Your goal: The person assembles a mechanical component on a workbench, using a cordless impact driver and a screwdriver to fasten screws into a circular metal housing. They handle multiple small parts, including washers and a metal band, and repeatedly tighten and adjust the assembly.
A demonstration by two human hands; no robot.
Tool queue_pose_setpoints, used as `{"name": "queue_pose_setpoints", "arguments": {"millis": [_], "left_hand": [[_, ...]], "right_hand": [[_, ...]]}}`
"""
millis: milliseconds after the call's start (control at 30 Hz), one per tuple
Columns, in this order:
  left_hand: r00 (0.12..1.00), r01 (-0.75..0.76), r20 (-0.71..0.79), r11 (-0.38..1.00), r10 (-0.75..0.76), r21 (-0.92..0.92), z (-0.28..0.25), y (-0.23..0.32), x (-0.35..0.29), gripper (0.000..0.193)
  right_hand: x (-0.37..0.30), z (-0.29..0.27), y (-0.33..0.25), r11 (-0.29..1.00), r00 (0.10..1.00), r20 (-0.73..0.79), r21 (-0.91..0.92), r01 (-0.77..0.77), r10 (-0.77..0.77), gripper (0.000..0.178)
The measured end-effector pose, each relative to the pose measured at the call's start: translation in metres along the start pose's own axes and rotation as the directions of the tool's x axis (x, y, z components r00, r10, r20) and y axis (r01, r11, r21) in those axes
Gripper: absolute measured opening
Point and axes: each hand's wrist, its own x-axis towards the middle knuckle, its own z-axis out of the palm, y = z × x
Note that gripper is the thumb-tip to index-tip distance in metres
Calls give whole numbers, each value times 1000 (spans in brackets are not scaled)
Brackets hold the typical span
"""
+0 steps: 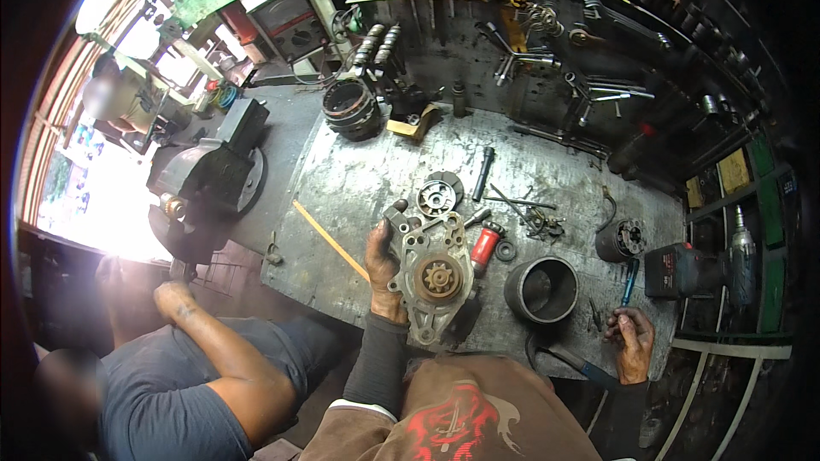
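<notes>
My left hand [383,269] is closed on the edge of a grey cast-metal starter motor housing [418,314], held upright above the bench's front edge. A toothed pinion gear [439,277] sits in the housing's middle, facing up at me. At the bench's right side, my right hand [630,343] lies with loosely curled fingers, and no object shows in its palm. Just beyond its fingertips is a blue-handled tool [630,282]; whether they touch is unclear. Left of that hand stand a dark metal cylinder [541,289], open at the top, and a hammer [571,360].
Across the metal bench [367,179] lie a red cylindrical solenoid [486,245], a round metal end cover [436,195], a wound coil ring [350,108] and a cordless power tool [683,270]. Wrenches [611,90] hang behind. A bench vise [209,175] and another person [205,376] are at left.
</notes>
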Motion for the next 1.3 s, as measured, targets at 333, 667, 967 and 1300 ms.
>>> {"name": "queue_pose_setpoints", "arguments": {"millis": [333,667,967,1300], "left_hand": [[862,-334,-69,667,502,666,-54,58,56,41],[805,-279,-63,472,590,836,-85,89,144,47],[860,-16,-108,238,498,971,-89,69,172,45],[828,110,-269,328,492,938,-129,103,117,87]], "right_hand": [[-5,-2,15,995,1000,-11,-94,-25,24,24],[-12,-14,25,996,992,-106,-52,-78,72,25],[7,-8,13,992,998,-59,-127,8,-15,22],[82,-13,-18,843,894,-248,-493,216,-374,52]]}}
